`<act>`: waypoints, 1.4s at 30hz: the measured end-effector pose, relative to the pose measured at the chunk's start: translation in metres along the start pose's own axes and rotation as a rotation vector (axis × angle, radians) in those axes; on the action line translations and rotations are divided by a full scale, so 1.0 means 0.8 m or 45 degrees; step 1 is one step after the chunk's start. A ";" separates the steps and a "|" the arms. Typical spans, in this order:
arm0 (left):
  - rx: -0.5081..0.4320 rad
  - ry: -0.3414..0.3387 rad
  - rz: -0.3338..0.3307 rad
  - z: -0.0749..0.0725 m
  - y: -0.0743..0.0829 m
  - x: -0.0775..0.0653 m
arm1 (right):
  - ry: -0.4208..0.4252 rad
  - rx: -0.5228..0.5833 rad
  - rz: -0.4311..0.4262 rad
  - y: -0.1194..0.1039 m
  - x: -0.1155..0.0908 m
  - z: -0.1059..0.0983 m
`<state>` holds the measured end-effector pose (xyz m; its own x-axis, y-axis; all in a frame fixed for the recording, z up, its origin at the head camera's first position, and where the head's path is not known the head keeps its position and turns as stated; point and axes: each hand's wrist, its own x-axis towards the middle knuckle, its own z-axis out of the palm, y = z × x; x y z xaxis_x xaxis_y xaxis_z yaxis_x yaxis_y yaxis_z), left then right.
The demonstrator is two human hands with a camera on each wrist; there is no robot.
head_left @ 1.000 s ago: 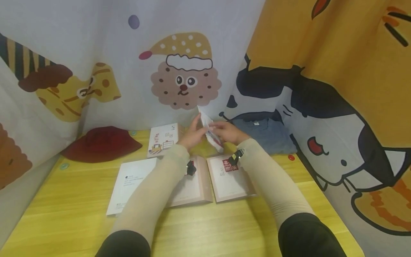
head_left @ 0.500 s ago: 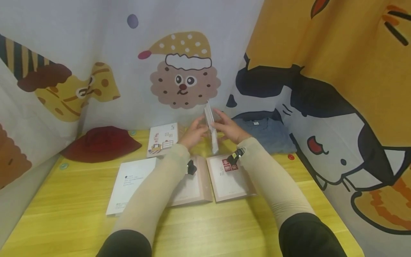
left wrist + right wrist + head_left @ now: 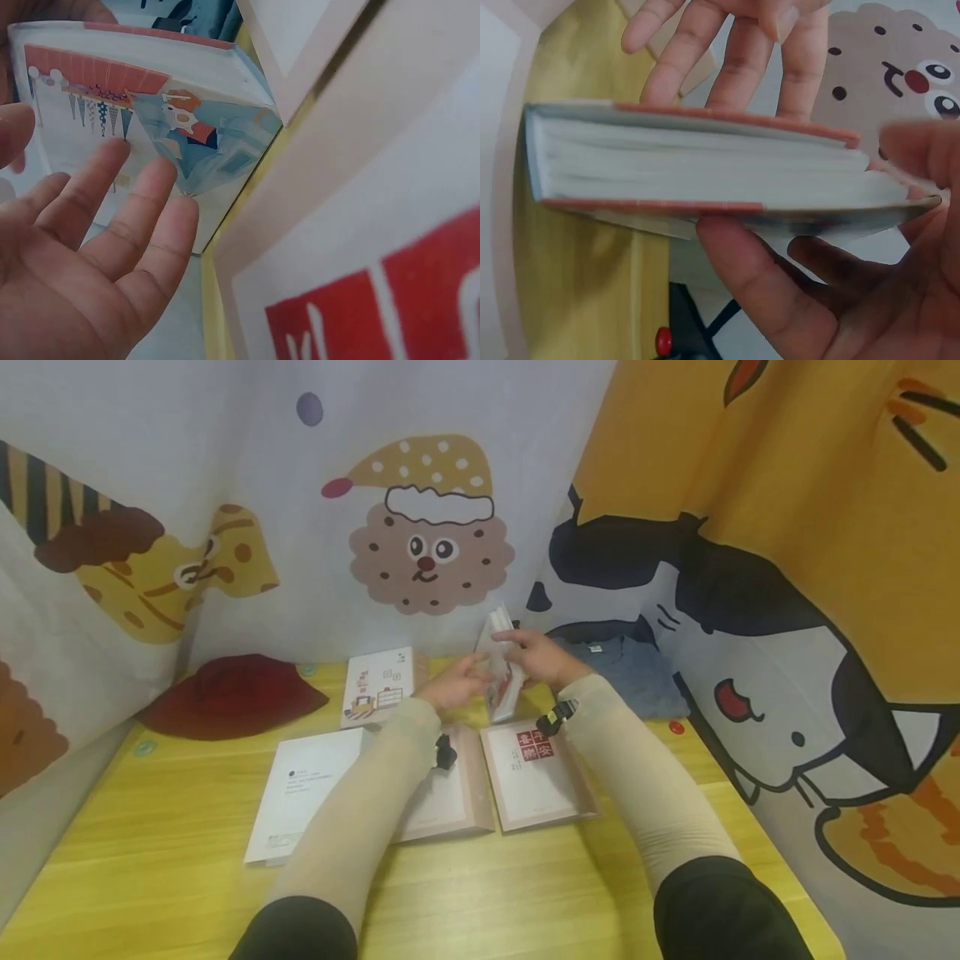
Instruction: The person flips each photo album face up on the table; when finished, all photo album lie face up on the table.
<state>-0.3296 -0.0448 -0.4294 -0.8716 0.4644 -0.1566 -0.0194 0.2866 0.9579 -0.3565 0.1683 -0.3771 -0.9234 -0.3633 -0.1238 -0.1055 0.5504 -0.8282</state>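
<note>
A hardcover book (image 3: 510, 695) with a coloured illustrated cover stands upright on edge toward the back of the table. My right hand (image 3: 551, 658) holds it from the right side, with fingers (image 3: 769, 274) along one cover and the thumb near the page edges. On the other side, my left hand (image 3: 455, 683) has its fingers extended, palm facing the book. In the left wrist view those fingertips (image 3: 182, 208) overlap the picture on the cover. The white page block (image 3: 697, 169) shows between the red-edged covers in the right wrist view.
Two pink-bordered booklets lie in front, the right booklet (image 3: 532, 789) bearing red characters. Left of them lie a white booklet (image 3: 303, 793) and an illustrated book (image 3: 378, 681). A dark red hat (image 3: 236, 697) and a folded blue shirt (image 3: 637, 677) flank them. Patterned curtains (image 3: 262, 460) hang behind.
The book has gone from leaning, through nearly edge-on, to showing its illustrated cover toward the left hand. The left fingers have drawn slightly down from it; the right hand stays with the book.
</note>
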 end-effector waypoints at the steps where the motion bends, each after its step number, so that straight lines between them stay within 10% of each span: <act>1: 0.003 -0.013 0.001 -0.001 -0.001 0.001 | 0.007 -0.048 0.006 0.001 0.000 0.000; 10: 0.141 -0.025 0.012 -0.010 -0.011 0.007 | 0.018 -0.372 0.066 0.027 0.006 0.002; 20: 0.262 0.044 -0.114 -0.024 -0.024 -0.001 | 0.030 -0.375 0.104 0.040 0.010 0.004; 42: 0.110 0.034 -0.249 -0.034 -0.029 0.003 | -0.018 -0.297 0.176 0.078 0.016 -0.001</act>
<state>-0.3444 -0.0731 -0.4451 -0.8680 0.3708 -0.3302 -0.1486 0.4405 0.8854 -0.3754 0.1984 -0.4296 -0.9297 -0.2825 -0.2361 -0.0624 0.7530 -0.6551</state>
